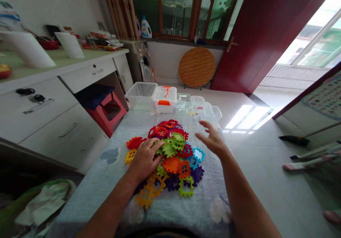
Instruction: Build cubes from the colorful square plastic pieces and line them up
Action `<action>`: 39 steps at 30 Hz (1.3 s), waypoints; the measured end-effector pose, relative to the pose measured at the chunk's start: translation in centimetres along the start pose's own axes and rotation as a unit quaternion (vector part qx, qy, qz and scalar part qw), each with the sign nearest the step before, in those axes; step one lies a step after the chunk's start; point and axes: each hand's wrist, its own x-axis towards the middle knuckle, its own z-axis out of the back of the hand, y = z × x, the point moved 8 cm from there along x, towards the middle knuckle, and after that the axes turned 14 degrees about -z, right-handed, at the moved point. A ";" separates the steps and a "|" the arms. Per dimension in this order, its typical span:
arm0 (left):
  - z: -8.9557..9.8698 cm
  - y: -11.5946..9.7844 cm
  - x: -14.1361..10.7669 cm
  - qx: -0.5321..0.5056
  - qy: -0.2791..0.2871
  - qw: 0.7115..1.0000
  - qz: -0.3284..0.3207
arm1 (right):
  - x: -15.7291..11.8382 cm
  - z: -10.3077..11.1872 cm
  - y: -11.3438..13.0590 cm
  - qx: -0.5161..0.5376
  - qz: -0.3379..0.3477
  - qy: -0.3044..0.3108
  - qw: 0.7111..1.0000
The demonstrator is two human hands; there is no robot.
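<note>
A heap of plastic interlocking building tiles (170, 165) in several colours lies on the cloth-covered table. My left hand (147, 156) rests on the left side of the heap, palm down with fingers apart, its fingertips against light green tiles (174, 144). To the right of the heap, my right hand (211, 140) is raised with thumb and fingers spread and nothing in it. Red tiles (161, 130) lie at the far side, blue ones (198, 154) at the right. Nearest me are yellow tiles (146, 195) and a lime green frame tile (186, 187).
Along the table's far edge stand an open clear bin (141, 97), a lidded box with orange latches (165, 101) and smaller clear containers (183, 103). A red stool (110, 112) is tucked by the white cabinet (66, 124) at left. Tiled floor (247, 160) extends to the right.
</note>
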 end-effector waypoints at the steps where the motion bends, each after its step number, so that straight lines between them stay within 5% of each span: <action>1: 0.0 -0.1 0.2 0.000 -0.003 1.000 0.001 | -1.5 -2.0 1.8 -0.017 0.039 0.065 0.997; 4: 0.3 -0.6 1.0 -0.007 -0.012 1.000 -0.006 | -4.5 -6.2 5.0 -0.053 0.100 0.159 0.981; 8: 1.2 -0.6 1.7 -0.033 -0.041 0.999 -0.001 | -4.9 -8.2 5.6 -0.056 0.121 0.155 0.979; 22: 3.2 2.2 0.3 -0.146 -0.112 0.975 0.124 | -2.7 -4.2 -0.5 0.032 -0.034 -0.032 0.998; 26: 3.9 3.1 -0.3 -0.124 -0.148 0.970 0.144 | -3.1 -3.5 0.6 -0.011 0.013 -0.075 0.997; 34: 2.7 3.6 -0.5 -0.101 -0.106 0.979 0.143 | -6.3 -7.5 7.3 -0.111 0.182 0.072 0.974; 39: 1.6 2.0 0.3 -0.101 -0.049 0.991 0.071 | -8.0 -10.3 8.4 -0.155 0.210 0.167 0.951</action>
